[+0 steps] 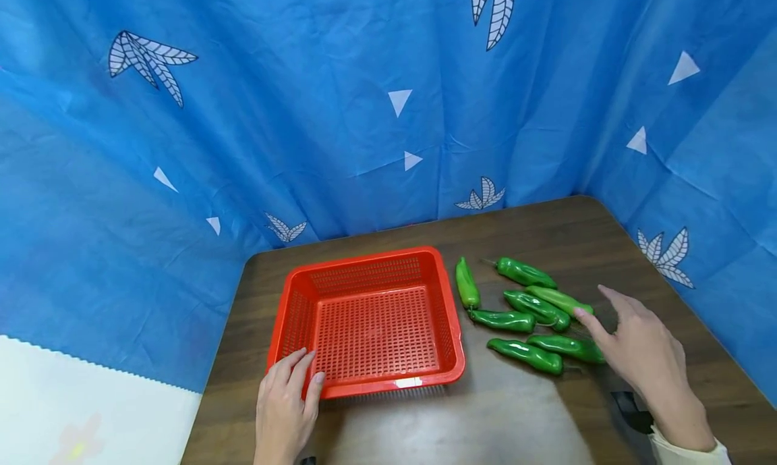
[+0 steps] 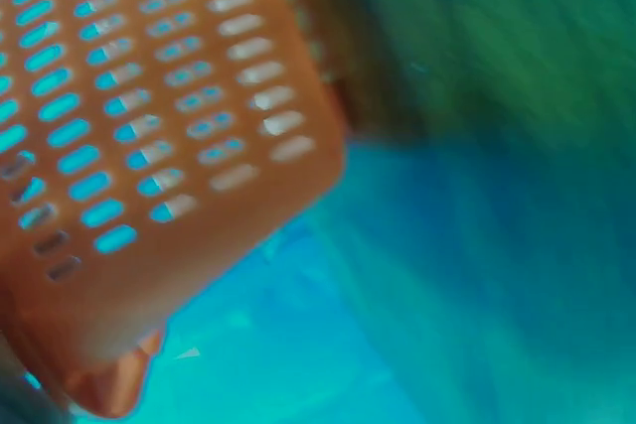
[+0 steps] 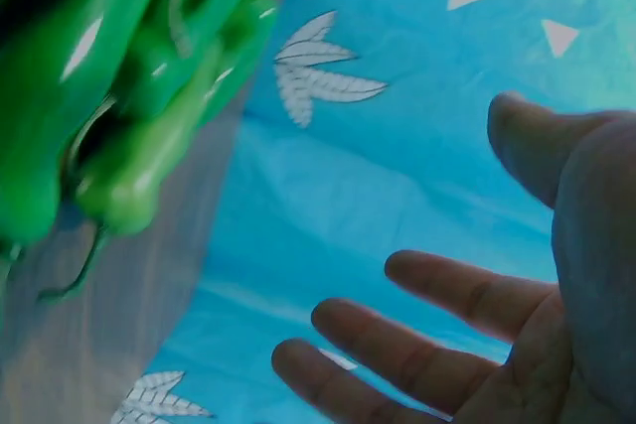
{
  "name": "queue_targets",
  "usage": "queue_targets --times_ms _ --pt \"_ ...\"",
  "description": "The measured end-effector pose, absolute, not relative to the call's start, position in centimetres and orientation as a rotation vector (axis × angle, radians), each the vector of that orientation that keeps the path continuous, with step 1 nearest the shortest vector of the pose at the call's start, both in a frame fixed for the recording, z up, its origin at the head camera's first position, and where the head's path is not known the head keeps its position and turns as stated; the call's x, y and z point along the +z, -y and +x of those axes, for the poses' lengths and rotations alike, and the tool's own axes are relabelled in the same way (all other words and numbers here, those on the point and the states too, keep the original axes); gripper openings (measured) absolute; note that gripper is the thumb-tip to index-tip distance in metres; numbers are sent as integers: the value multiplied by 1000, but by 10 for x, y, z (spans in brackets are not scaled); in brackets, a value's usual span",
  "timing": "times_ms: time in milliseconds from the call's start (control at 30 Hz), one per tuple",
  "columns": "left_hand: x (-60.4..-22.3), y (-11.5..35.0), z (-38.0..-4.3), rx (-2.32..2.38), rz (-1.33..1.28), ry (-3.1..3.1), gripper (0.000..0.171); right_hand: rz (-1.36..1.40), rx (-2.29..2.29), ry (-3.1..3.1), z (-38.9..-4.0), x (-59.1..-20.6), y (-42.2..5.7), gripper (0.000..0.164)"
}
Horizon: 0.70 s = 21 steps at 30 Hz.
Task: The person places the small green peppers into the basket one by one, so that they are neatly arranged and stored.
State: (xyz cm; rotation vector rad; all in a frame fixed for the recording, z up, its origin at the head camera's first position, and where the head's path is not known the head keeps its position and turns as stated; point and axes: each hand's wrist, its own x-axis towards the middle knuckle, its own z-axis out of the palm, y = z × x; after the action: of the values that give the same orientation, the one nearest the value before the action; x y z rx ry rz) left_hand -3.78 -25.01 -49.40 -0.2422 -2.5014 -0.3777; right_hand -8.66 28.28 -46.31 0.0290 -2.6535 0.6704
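Red perforated basket (image 1: pixel 376 337), seemingly plastic, glossy tapered peppers (image 1: pixel 537 308), wood-grained table (image 1: pixel 534 229)

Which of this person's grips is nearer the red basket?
Left. The left grip is at the near-left corner of the red basket; the right grip is off to the right, by the green peppers.

Red rectangular perforated plastic basket (image 1: pixel 376 333): upright on table, open side up. Left hand (image 1: pixel 284 403) at its near-left corner, fingers over rim. Seven glossy, elongated green peppers (image 1: pixel 527 357) visible right of it, lying loosely clustered; two are lighter green. Right hand (image 1: pixel 648 350) above cluster's right edge, fingers spread, apart from peppers.
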Motion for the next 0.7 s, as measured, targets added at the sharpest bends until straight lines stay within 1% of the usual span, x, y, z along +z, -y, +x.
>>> queue_targets --times_ms 100,300,433,600,700 --pt "-497 257 -34 -388 -229 2482 33 -4 668 2724 -94 -471 -294 64" --pt "-505 268 -33 -521 -173 2429 28 -126 707 3017 -112 -483 -314 79" --pt "-515 271 -36 -648 -197 2317 25 -156 760 3128 -122 -486 -323 85" --pt "-521 269 -43 -707 -235 2209 23 -125 803 3186 -130 -491 -328 88" --pt "-523 268 -46 -708 -226 2214 24 -95 802 3202 -133 -495 -331 88"
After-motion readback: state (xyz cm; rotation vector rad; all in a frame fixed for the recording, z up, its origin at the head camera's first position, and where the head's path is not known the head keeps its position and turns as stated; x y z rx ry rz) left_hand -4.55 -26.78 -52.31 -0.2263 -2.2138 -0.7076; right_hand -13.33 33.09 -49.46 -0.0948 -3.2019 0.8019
